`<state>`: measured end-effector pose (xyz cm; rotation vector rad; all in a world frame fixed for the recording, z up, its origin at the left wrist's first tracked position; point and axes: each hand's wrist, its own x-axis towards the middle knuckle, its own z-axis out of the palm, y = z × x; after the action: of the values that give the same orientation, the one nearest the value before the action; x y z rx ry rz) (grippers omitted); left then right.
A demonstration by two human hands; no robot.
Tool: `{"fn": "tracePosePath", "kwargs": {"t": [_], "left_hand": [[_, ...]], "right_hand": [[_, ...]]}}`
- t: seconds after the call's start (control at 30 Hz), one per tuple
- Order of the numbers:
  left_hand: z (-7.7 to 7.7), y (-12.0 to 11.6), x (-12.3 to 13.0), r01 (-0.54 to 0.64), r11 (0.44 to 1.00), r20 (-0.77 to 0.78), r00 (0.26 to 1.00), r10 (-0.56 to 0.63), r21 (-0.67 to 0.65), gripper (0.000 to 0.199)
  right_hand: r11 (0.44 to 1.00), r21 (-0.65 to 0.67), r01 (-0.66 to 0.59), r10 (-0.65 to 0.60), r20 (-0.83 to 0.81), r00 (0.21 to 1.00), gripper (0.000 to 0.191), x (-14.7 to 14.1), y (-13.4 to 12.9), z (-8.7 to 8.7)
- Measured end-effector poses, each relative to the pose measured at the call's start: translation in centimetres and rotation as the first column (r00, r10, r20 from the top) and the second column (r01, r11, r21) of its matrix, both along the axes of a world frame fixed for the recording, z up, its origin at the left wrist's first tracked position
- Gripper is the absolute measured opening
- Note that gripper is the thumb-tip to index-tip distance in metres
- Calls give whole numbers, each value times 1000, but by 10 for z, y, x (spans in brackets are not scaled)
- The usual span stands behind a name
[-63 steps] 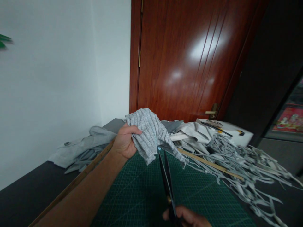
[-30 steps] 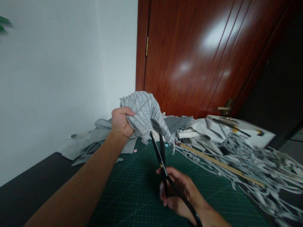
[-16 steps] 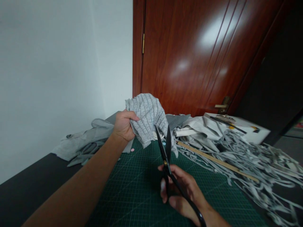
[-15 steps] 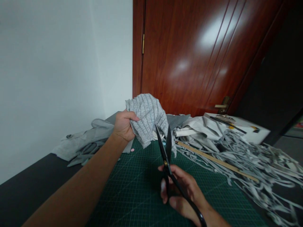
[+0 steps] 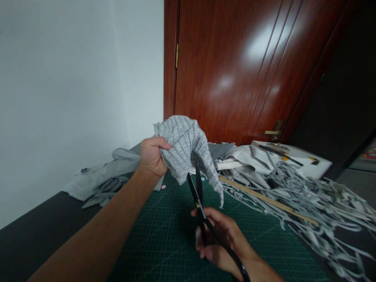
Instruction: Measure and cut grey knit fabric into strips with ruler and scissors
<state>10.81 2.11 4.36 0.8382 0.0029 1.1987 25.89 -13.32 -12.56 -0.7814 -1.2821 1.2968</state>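
My left hand is closed on a striped grey knit fabric, held up above the green cutting mat. The fabric arches over to the right, and a narrow end hangs down toward the mat. Black scissors are in my right hand, with its fingers at the handles. Their blades are slightly apart and point up at the fabric, the tips close to its lower edge. Whether the blades touch the cloth I cannot tell.
Grey garments lie at the left by the wall. On the right are a wooden ruler, a tangle of grey fabric strips, pale folded cloth and a white box. A brown door stands behind.
The scissors and my right hand have moved left and slightly down, and the blades have closed partway. The fabric's loose end now hangs lower and farther right.
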Motion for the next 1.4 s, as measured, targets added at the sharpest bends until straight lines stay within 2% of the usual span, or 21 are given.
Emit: {"fn": "tracePosePath", "kwargs": {"t": [0.13,0.4,0.53,0.8,1.07,1.4], "left_hand": [[-4,2,0,-8,999,-29,1000,9,39,82],[-10,3,0,-4,998,-118,993,12,67,82],[-14,6,-1,-24,999,-123,992,28,33,78],[-16,3,-5,2,997,-135,991,8,76,73],[-14,2,-7,54,971,-213,977,-4,231,66],[-14,2,-7,65,961,-203,979,-9,270,67]], "right_hand": [[989,130,73,-70,-26,997,65,1,-4,3],[969,235,75,-88,46,995,65,7,-13,10],[974,214,75,-90,62,994,67,8,-12,10],[985,155,77,-92,91,992,63,7,-13,14],[987,148,67,-84,109,991,57,3,-17,23],[978,148,150,-163,82,983,44,4,-17,5]]}}
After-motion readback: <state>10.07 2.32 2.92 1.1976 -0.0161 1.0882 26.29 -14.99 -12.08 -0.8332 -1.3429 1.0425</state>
